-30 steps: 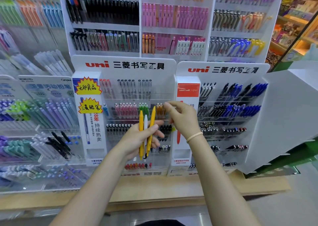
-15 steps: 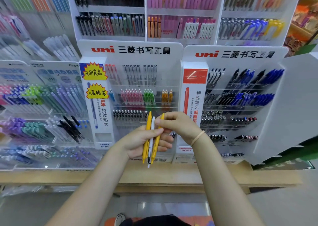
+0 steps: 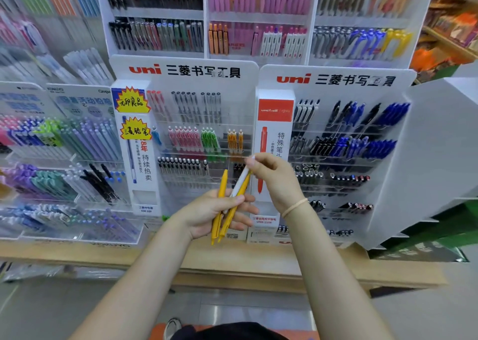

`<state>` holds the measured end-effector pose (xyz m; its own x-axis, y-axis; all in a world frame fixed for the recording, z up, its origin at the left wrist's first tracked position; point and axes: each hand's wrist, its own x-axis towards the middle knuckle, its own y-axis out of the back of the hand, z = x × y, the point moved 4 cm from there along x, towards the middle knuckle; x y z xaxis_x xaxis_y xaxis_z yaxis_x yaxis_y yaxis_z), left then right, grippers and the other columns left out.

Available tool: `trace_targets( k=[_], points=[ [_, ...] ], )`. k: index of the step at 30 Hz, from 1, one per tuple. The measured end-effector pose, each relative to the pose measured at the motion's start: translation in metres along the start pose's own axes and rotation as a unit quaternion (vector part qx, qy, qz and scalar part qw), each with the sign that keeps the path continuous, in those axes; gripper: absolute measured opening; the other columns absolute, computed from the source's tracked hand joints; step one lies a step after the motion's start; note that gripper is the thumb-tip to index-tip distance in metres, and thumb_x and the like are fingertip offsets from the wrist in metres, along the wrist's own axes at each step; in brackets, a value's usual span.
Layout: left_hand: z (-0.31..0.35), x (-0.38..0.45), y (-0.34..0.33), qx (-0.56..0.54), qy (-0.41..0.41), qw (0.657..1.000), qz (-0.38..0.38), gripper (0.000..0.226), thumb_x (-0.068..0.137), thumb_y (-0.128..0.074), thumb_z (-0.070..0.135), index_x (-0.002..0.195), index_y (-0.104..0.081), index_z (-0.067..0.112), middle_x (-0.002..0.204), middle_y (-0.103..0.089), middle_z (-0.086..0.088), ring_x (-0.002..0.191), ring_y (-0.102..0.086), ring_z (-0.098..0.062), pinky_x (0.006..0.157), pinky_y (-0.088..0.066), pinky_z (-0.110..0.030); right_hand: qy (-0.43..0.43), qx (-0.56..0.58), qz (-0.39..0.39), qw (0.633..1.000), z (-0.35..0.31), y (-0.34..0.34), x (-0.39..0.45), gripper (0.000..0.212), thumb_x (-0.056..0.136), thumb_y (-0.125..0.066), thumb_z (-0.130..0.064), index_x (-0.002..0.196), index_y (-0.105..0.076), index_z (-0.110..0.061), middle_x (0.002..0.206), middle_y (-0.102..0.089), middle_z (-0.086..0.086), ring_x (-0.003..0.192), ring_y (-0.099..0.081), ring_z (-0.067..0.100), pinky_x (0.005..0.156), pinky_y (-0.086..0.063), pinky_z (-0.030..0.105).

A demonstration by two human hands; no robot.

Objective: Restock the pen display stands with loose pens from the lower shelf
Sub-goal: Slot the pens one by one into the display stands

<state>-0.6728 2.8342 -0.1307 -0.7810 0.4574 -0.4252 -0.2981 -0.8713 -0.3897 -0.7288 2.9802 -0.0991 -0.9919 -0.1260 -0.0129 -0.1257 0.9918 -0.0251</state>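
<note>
While the left hand gripped two yellow pens, the right hand pinched the white pen before the display stand.

- In my left hand I hold two yellow pens.
- My right hand pinches a white pen.
- The display stand is white with red and black lettering.
- My wristband is tan.
- The shelf is pale wood.

Your left hand curls its fingers round slim yellow plastic pens. Your right hand, wrist bent and raised above it, pinches the slim white plastic pen by its top.
</note>
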Motion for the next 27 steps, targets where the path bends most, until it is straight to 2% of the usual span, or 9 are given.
trace_targets(
  k=[3, 6, 10, 13, 17, 19, 22, 25, 27],
  points=[
    [-0.005, -0.001, 0.008, 0.025, -0.009, 0.999, 0.036, 0.026, 0.092, -0.059, 0.018, 0.113, -0.064, 0.002, 0.093, -0.073, -0.014, 0.065, -0.070, -0.020, 0.059, -0.057, -0.028, 0.033, 0.079, 0.086, 0.993, 0.000, 0.013, -0.003, 0.007, 0.096, -0.062, -0.014, 0.094, -0.067, -0.009, 0.072, -0.055, 0.001, 0.063, -0.051, 0.009, 0.062, -0.045, 0.020],
    [-0.013, 0.000, 0.016, 0.009, -0.033, 0.996, 0.083, 0.016, 0.096, -0.058, 0.017, 0.106, -0.065, 0.006, 0.074, -0.062, -0.003, 0.049, -0.050, -0.011, 0.046, -0.041, -0.022, 0.031, 0.133, 0.120, 0.983, 0.000, 0.021, -0.004, 0.007, 0.098, -0.059, -0.012, 0.100, -0.064, -0.006, 0.074, -0.065, 0.005, 0.067, -0.061, 0.013, 0.065, -0.051, 0.023],
    [-0.009, 0.004, 0.020, -0.099, -0.103, 0.971, 0.194, 0.026, 0.081, -0.071, 0.026, 0.100, -0.065, 0.008, 0.058, -0.044, 0.003, 0.039, -0.030, -0.006, 0.037, -0.022, -0.017, -0.021, 0.093, 0.055, 0.994, 0.010, 0.012, -0.010, 0.009, 0.095, -0.060, -0.006, 0.102, -0.059, 0.000, 0.080, -0.074, 0.010, 0.075, -0.068, 0.019, 0.067, -0.054, 0.025],
    [-0.002, 0.005, 0.025, -0.112, -0.152, 0.950, 0.249, 0.026, 0.089, -0.071, 0.023, 0.111, -0.069, 0.009, 0.066, -0.053, 0.001, 0.039, -0.029, -0.006, 0.037, -0.024, -0.018, -0.070, 0.058, -0.033, 0.995, 0.024, -0.006, -0.019, 0.009, 0.093, -0.062, -0.003, 0.100, -0.058, 0.001, 0.086, -0.075, 0.015, 0.078, -0.070, 0.022, 0.072, -0.056, 0.031],
    [0.003, 0.002, 0.027, -0.103, -0.174, 0.942, 0.266, 0.012, 0.091, -0.071, 0.021, 0.096, -0.078, 0.013, 0.087, -0.069, -0.009, 0.038, -0.028, -0.006, 0.037, -0.025, -0.019, -0.086, 0.028, -0.110, 0.990, 0.037, -0.025, -0.029, 0.007, 0.095, -0.060, -0.004, 0.100, -0.057, -0.001, 0.088, -0.075, 0.016, 0.078, -0.070, 0.024, 0.074, -0.055, 0.034],
    [0.003, 0.000, 0.030, -0.089, -0.175, 0.944, 0.266, 0.013, 0.093, -0.068, 0.019, 0.101, -0.075, 0.011, 0.093, -0.075, -0.009, 0.037, -0.030, -0.006, 0.037, -0.027, -0.019, -0.093, 0.013, -0.131, 0.987, 0.042, -0.029, -0.029, 0.007, 0.096, -0.060, -0.006, 0.100, -0.059, -0.002, 0.091, -0.075, 0.018, 0.084, -0.071, 0.030, 0.080, -0.056, 0.037],
    [0.000, -0.004, 0.041, -0.028, -0.163, 0.958, 0.236, 0.019, 0.095, -0.066, 0.022, 0.107, -0.074, 0.010, 0.079, -0.071, -0.006, 0.038, -0.031, -0.007, 0.039, -0.026, -0.020, -0.073, -0.031, -0.101, 0.992, 0.040, -0.027, -0.023, 0.016, 0.097, -0.061, -0.015, 0.104, -0.067, -0.002, 0.100, -0.075, 0.014, 0.094, -0.071, 0.025, 0.085, -0.058, 0.035],
    [0.001, -0.010, 0.048, 0.074, -0.140, 0.966, 0.203, 0.024, 0.095, -0.065, 0.028, 0.094, -0.071, 0.004, 0.052, -0.054, 0.002, 0.039, -0.030, -0.010, 0.043, -0.024, -0.025, -0.034, -0.025, -0.051, 0.998, 0.026, -0.029, -0.015, 0.018, 0.097, -0.061, -0.017, 0.112, -0.067, -0.008, 0.098, -0.074, 0.003, 0.087, -0.068, 0.013, 0.079, -0.058, 0.031],
    [0.003, -0.013, 0.052, 0.104, -0.122, 0.969, 0.187, 0.025, 0.097, -0.064, 0.027, 0.090, -0.068, 0.003, 0.045, -0.048, 0.006, 0.039, -0.030, -0.011, 0.045, -0.024, -0.027, -0.025, -0.009, -0.034, 0.999, 0.017, -0.037, -0.008, 0.018, 0.097, -0.062, -0.015, 0.114, -0.067, -0.011, 0.097, -0.073, 0.001, 0.080, -0.067, 0.009, 0.073, -0.057, 0.028]
  ],
)
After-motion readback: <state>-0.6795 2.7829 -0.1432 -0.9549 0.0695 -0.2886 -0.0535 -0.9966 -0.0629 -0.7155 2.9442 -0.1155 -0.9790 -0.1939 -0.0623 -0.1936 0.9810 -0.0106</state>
